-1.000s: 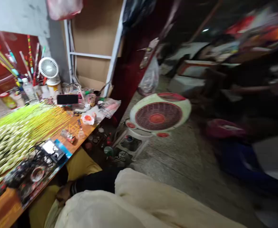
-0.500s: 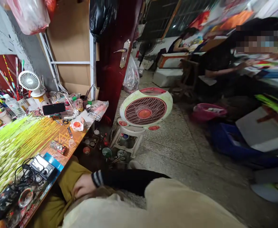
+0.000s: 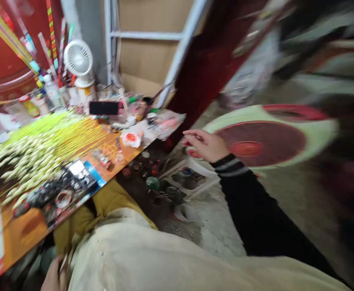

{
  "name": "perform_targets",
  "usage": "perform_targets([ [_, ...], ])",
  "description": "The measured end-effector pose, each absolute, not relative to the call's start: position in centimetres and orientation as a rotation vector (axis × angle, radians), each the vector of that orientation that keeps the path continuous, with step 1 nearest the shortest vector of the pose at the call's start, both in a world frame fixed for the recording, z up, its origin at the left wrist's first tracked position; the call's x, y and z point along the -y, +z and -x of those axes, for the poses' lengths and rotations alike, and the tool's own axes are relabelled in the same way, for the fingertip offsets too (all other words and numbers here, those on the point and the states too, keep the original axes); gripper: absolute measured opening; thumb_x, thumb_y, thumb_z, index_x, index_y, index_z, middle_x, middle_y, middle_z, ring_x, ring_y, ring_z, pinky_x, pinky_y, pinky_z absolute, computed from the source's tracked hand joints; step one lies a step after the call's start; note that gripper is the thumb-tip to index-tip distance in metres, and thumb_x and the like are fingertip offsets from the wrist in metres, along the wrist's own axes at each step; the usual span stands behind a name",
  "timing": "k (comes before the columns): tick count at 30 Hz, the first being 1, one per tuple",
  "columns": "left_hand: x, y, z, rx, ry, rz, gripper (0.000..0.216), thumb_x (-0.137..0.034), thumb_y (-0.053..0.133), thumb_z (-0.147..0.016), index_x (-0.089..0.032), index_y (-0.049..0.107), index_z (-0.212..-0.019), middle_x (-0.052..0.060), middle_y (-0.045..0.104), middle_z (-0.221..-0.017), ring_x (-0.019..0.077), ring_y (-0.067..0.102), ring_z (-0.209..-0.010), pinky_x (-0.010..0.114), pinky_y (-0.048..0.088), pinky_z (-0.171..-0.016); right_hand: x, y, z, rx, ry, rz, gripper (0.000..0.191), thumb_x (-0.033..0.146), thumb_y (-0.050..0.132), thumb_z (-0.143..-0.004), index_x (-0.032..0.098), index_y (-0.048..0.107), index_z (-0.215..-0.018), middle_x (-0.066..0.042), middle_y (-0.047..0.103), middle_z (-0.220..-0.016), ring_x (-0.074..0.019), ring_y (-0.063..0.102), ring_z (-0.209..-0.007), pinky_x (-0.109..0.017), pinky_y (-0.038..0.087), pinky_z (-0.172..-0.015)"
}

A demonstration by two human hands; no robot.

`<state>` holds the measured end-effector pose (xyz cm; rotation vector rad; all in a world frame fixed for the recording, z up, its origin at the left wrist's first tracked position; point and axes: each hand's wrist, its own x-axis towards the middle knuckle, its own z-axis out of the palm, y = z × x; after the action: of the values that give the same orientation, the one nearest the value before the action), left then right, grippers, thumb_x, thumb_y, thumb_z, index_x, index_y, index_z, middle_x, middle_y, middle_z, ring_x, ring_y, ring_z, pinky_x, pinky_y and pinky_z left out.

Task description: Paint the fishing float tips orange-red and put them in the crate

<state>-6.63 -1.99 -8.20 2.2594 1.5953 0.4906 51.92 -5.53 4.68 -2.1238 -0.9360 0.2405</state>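
Observation:
My right hand (image 3: 205, 145), in a black sleeve with grey cuff stripes, is raised in front of the pale green and red box fan (image 3: 319, 135). Its fingers point left, loosely stretched, and nothing shows in them; I cannot tell whether it touches the fan. Low at the left edge of my apron (image 3: 152, 258), my left hand (image 3: 54, 277) is partly cut off by the frame, and its grip is unclear. On the wooden table (image 3: 28, 232) lie many yellow-green stems (image 3: 80, 135) with pale, bud-shaped bodies (image 3: 28, 159). A black-and-white control box (image 3: 81, 173) with cables lies near the table edge.
A small white fan (image 3: 78, 58), a phone (image 3: 104, 108) and a red-orange dish (image 3: 130, 138) stand on the table. A white plastic stool (image 3: 210, 171) is beside it, with small pots (image 3: 152, 183) on the floor. A dark red door (image 3: 207, 60) stands behind.
The view has swung left and closer to the table. My right hand has risen from my lap to the front of the box fan. My left hand has come into view at the bottom.

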Motion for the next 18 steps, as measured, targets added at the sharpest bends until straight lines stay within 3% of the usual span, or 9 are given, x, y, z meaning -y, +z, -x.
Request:
perform_targets([
  [5, 2.9, -7.8, 9.0, -1.603, 0.495, -2.144, 0.028, -0.029, 0.049, -0.080, -0.021, 0.061, -0.104, 0.004, 0.073, -0.095, 0.0190, 0.071, -0.081, 0.029, 0.058, -0.070, 1.4, 0.3, -41.6, 1.713, 0.445, 1.585, 0.032, 0.051, 0.056, -0.089, 0.026, 0.070, -0.105, -0.003, 0.074, -0.094, -0.0193, 0.071, -0.086, -0.033, 0.056, -0.082],
  [12, 3.1, -8.7, 7.8, -1.403, 0.529, -2.256, 0.019, -0.027, 0.048, -0.088, -0.023, 0.065, -0.096, 0.001, 0.075, -0.089, 0.0159, 0.073, -0.077, 0.021, 0.057, -0.066, -3.0, -0.8, -38.6, 1.372, -0.084, 1.683, 0.023, 0.039, 0.056, -0.090, 0.021, 0.064, -0.101, -0.007, 0.069, -0.092, -0.0186, 0.066, -0.079, -0.034, 0.056, -0.078],
  [14, 3.1, -9.9, 7.5, -1.360, 0.530, -2.264, 0.019, -0.027, 0.049, -0.088, -0.023, 0.065, -0.097, 0.001, 0.075, -0.090, 0.0160, 0.073, -0.077, 0.020, 0.056, -0.065, -3.3, -1.8, -38.7, 1.362, -0.035, 1.678, 0.031, 0.041, 0.061, -0.087, 0.021, 0.059, -0.111, -0.008, 0.067, -0.098, -0.0190, 0.065, -0.084, -0.035, 0.056, -0.079],
  [18, 2.4, -11.2, 6.9, -1.303, 0.491, -2.252, 0.023, -0.028, 0.049, -0.087, -0.023, 0.067, -0.100, 0.002, 0.076, -0.094, 0.0174, 0.074, -0.081, 0.022, 0.057, -0.066, -3.6, -3.5, -37.7, 1.353, 0.122, 1.660, 0.066, 0.043, 0.070, -0.080, 0.021, 0.041, -0.135, -0.011, 0.063, -0.116, -0.0205, 0.064, -0.098, -0.036, 0.056, -0.083],
])
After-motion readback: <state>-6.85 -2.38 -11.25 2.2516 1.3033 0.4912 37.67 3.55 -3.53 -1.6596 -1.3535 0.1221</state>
